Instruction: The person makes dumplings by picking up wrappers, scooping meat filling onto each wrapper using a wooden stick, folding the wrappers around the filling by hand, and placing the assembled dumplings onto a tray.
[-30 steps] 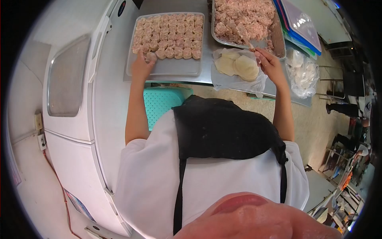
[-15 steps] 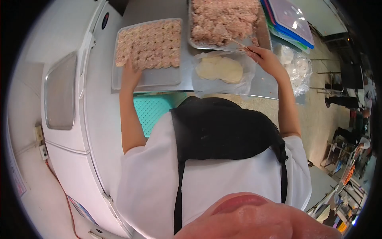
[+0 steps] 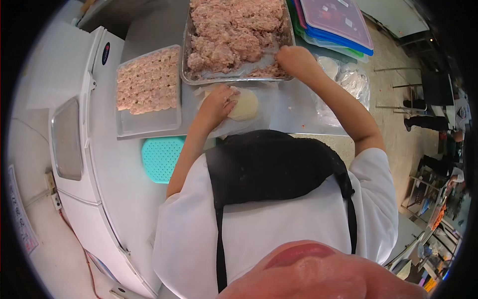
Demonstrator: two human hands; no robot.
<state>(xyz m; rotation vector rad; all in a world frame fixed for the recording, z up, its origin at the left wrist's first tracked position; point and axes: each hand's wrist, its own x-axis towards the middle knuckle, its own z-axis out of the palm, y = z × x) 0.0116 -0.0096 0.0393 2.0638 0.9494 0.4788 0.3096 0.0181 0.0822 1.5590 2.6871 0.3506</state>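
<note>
My left hand [image 3: 221, 102] rests on the pale round wrappers [image 3: 244, 105], its fingers bent over their left part; whether it grips one is hidden. The wrappers lie on clear plastic [image 3: 266, 104] in front of the metal tray [image 3: 239, 79]. Minced filling [image 3: 234, 37] fills most of that tray. At the tray's front right corner is my right hand [image 3: 294, 61], closed and turned down toward the filling; what it holds is hidden. Filled dumplings [image 3: 149, 79] sit in tight rows in a clear plastic tray [image 3: 149, 123] on the left.
Coloured lids [image 3: 338, 25] are stacked at the back right. A plastic bag of pale items [image 3: 348, 87] lies beside the metal tray. A turquoise basket [image 3: 162, 159] is below the table edge. A white fridge [image 3: 119, 164] stands left; another person's leg [image 3: 428, 123] shows far right.
My left hand has left the dumpling tray and moved right to the wrappers. My right hand, with a thin stick earlier, has moved over the filling tray. The view has shifted right.
</note>
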